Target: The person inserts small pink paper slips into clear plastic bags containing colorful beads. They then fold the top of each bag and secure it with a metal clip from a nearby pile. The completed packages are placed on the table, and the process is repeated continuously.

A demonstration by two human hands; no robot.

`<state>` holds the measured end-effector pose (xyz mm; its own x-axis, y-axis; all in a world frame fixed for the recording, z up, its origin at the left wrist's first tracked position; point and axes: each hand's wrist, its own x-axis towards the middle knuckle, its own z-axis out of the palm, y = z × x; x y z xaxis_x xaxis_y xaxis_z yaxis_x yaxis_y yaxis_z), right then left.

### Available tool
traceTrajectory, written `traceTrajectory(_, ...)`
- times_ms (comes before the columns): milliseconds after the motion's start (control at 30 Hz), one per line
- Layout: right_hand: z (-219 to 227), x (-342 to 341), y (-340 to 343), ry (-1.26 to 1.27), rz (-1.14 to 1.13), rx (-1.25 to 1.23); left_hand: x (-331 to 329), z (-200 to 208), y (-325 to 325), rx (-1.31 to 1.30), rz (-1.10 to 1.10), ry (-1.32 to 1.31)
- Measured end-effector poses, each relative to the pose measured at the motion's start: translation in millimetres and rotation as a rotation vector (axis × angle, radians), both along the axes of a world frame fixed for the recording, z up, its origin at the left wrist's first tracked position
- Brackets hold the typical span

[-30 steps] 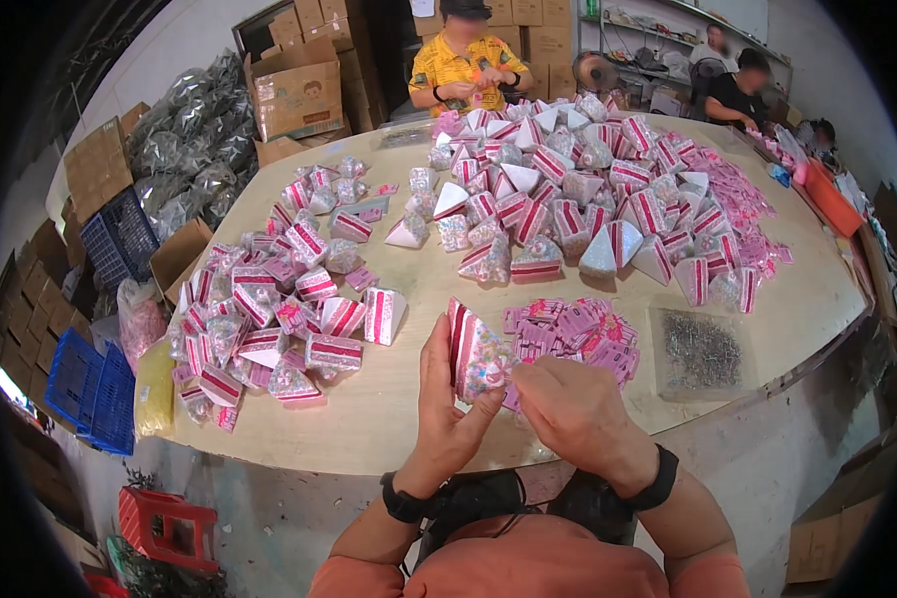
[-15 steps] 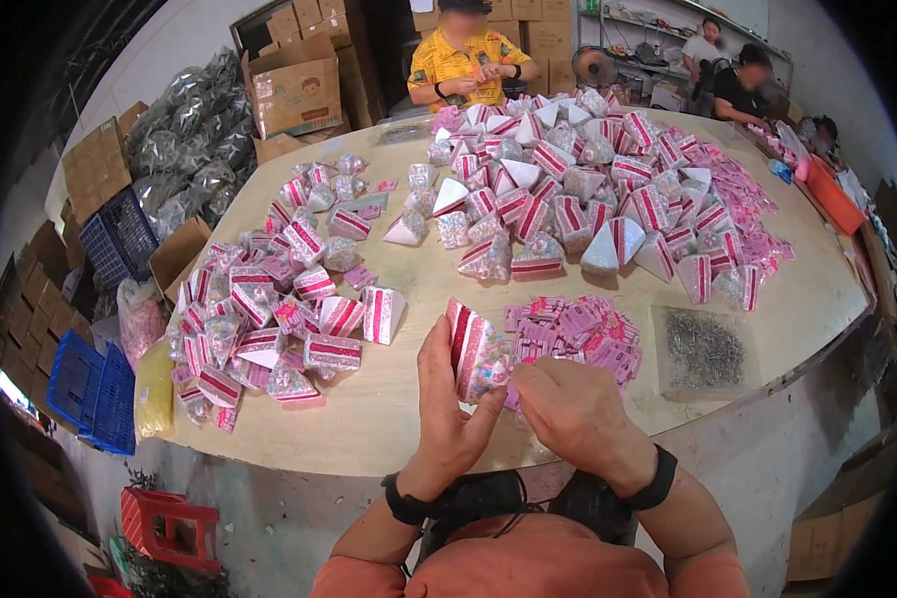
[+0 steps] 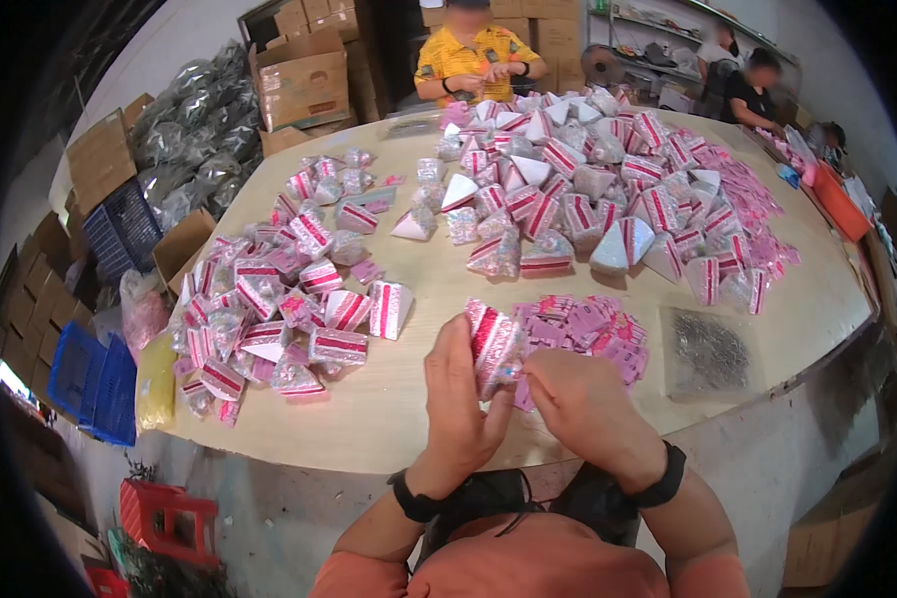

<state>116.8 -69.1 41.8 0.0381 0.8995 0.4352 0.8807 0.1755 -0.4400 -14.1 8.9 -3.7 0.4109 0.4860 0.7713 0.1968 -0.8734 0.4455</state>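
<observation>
One head cam, wide fisheye, worn on the person's head. Looks down and fwd over the round table (image 3: 399, 419). Near edge of table is close, right under the lens; far edge runs up toward top of frame. Forearms enter from bottom edge. Straight lines bend toward the rim, corners black. No 2nd view to share with.

striped packet (image 3: 490, 344) tilted slightly more upright at frame centre, right hand (image 3: 583, 399) fingers shifted closer onto its lower edge
</observation>
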Motion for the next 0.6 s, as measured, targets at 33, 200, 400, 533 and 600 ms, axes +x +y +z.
traceTrajectory(33,1.7,-1.0,0.7,0.051,-0.019,-0.012,1.7,-1.0,0.6,-0.020,-0.007,-0.027)
traceTrajectory(200,5.7,0.1,3.5,0.444,0.030,-0.076,-0.7,1.9,1.7,-0.189,-0.132,0.005)
traceTrajectory(400,1.4,14.1,16.5,0.508,0.090,-0.312,-4.0,-9.1,13.0,-0.392,-0.220,0.040)
traceTrajectory(533,51.0,-0.2,5.0,0.518,0.350,0.089,-10.5,-38.7,45.4,-0.844,-0.200,-0.172)
traceTrajectory(600,86.4,-8.1,-21.6,0.866,0.588,0.037,-27.2,-29.6,67.1,-1.106,-0.070,-0.290)
